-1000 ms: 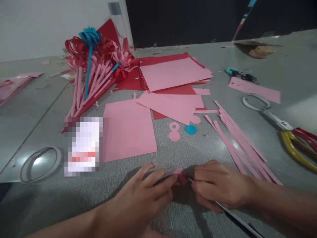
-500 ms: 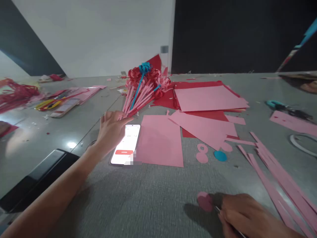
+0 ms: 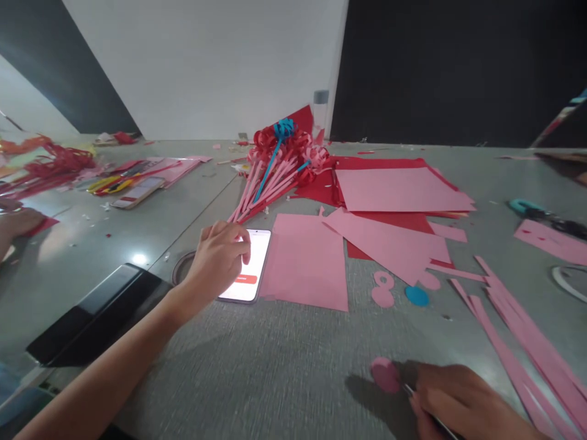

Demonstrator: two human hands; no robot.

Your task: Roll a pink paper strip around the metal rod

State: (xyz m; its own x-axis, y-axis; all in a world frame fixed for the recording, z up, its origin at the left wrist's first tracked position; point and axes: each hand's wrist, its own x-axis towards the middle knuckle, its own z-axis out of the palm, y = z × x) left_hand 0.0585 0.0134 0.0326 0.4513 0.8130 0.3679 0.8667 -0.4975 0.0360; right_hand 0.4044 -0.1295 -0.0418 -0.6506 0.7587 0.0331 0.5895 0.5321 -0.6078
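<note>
My left hand (image 3: 217, 263) reaches out over a lit phone (image 3: 257, 250) lying on the grey table (image 3: 257, 366). Its fingers are bent down and loosely apart, with the tips on the screen near a red button. It holds nothing. At the bottom right, my right hand (image 3: 454, 397) is closed on a thin metal stick (image 3: 409, 390). The tip of the stick meets a small pink paper disc (image 3: 384, 374) resting on the table.
A pink sheet (image 3: 307, 263) lies right of the phone, with more pink and red sheets (image 3: 398, 189) behind it. Paper flowers on sticks (image 3: 279, 159) are piled at the back. Pink strips (image 3: 518, 330) lie right, a black device (image 3: 96, 311) left. Another person's hand (image 3: 16, 223) rests at far left.
My left hand left the pink disc, reached to the phone and now presses its fingertips on the screen. My head lifted, showing more of the table. My right hand stayed on the stick.
</note>
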